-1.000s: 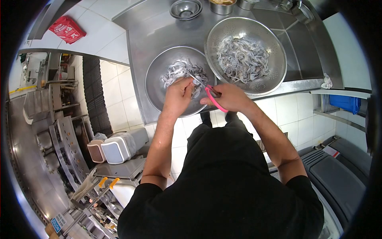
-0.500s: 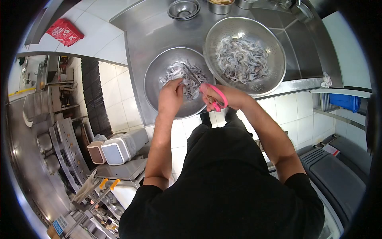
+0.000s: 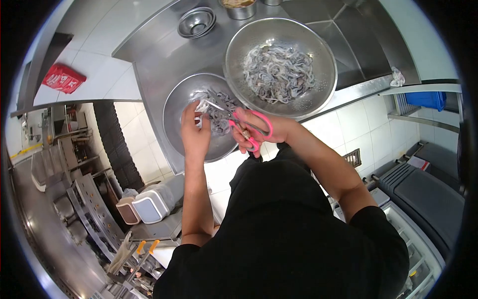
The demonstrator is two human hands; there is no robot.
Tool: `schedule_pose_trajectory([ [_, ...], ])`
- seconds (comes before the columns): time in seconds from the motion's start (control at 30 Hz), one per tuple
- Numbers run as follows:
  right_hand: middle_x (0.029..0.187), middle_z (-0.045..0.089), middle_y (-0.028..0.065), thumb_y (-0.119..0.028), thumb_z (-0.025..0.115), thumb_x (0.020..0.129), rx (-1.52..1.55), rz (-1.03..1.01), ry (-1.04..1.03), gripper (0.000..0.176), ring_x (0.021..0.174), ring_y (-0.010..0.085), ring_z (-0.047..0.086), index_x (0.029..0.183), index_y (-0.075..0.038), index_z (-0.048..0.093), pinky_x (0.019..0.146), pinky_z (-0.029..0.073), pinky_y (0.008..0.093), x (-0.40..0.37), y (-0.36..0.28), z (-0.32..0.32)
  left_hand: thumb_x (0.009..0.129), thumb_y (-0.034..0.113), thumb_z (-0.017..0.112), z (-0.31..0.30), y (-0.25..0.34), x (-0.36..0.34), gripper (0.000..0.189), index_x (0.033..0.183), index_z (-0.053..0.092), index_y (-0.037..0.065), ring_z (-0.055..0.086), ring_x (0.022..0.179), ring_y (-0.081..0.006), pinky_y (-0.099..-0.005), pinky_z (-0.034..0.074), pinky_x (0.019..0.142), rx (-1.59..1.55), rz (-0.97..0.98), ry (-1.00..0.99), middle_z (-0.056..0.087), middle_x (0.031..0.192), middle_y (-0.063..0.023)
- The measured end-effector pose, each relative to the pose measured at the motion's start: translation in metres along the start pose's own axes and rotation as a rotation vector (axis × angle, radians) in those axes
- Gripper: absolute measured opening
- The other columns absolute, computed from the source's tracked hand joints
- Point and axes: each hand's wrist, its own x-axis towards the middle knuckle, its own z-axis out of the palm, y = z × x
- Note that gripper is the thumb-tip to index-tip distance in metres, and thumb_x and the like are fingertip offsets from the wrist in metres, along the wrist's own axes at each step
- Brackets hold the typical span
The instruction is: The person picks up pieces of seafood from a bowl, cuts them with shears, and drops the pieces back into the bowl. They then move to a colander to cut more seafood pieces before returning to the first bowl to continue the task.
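My right hand [image 3: 256, 130] holds pink-handled scissors [image 3: 264, 124] over the right side of a steel bowl [image 3: 172, 117]; their blades are spread apart. Greyish-white strips [image 3: 219, 122], which look like seafood, lie in this bowl. At the bowl's left, my left hand [image 3: 195, 130] pinches a pale strip between thumb and fingers, close to the blade tips. A large perforated colander [image 3: 321, 65] beside the bowl, on the right, holds a bigger heap of similar strips [image 3: 279, 74].
Small nested steel bowls [image 3: 196, 22] and a metal container of food [image 3: 240, 10] stand at the back of the steel counter [image 3: 154, 55]. A red packet [image 3: 63, 78] is at the left. A crumpled white cloth [image 3: 397, 77] lies on the right edge.
The view has shifted, so the bowls appear further left. The scissors have opened wider, and my left hand has lifted a pale strip near the blades.
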Motion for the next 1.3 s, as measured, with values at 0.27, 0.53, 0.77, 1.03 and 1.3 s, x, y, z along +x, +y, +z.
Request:
schedule_pose_trajectory([
  [0.27,0.073,0.058,0.0055,-0.085,0.036,0.099,-0.11,-0.154,0.282,0.083,0.081,0.0205,0.071,0.093,-0.005,0.059,0.057,0.06,0.0321,-0.116,0.009,-0.036,0.091,0.005,0.073,0.059,0.059,0.037,0.029,0.12,0.074,0.004,0.069,0.094,-0.0305,-0.0393,0.056,0.084,0.032,0.23,-0.108,0.072,0.111,-0.0147],
  [0.53,0.068,0.054,0.0058,-0.084,0.035,0.1,0.026,-0.33,0.656,0.083,0.074,0.0228,0.068,0.086,-0.005,0.057,0.053,0.056,0.0314,-0.214,0.028,-0.075,0.094,0.017,0.072,0.181,0.08,0.082,0.021,0.112,0.074,0.008,0.071,0.101,-0.0354,-0.0469,0.056,0.088,0.227,0.32,-0.401,0.073,0.11,-0.0142],
  [0.77,0.067,0.054,0.0058,-0.082,0.035,0.101,0.047,-0.374,0.695,0.081,0.074,0.023,0.067,0.088,-0.005,0.057,0.053,0.055,0.0313,-0.236,0.041,-0.09,0.094,0.033,0.075,0.25,0.078,0.11,0.029,0.112,0.075,0.01,0.07,0.114,-0.0355,-0.0479,0.056,0.096,0.611,0.182,-0.573,0.072,0.118,-0.0141],
  [1.03,0.069,0.057,0.0052,-0.082,0.033,0.102,0.06,-0.329,0.647,0.083,0.077,0.0224,0.068,0.088,-0.004,0.057,0.057,0.056,0.0311,-0.231,0.049,-0.103,0.091,0.033,0.077,0.254,0.087,0.109,0.033,0.111,0.075,0.007,0.07,0.112,-0.0357,-0.0477,0.056,0.095,0.663,0.112,-0.581,0.07,0.123,-0.0149],
  [1.3,0.069,0.057,0.0054,-0.083,0.039,0.1,0.054,-0.305,0.634,0.081,0.08,0.0206,0.069,0.09,-0.005,0.058,0.058,0.058,0.0303,-0.221,0.039,-0.102,0.091,0.019,0.082,0.21,0.082,0.126,0.024,0.105,0.074,0.003,0.065,0.086,-0.0138,-0.0298,0.051,0.078,-0.087,-0.222,-0.635,0.073,0.093,-0.0051],
])
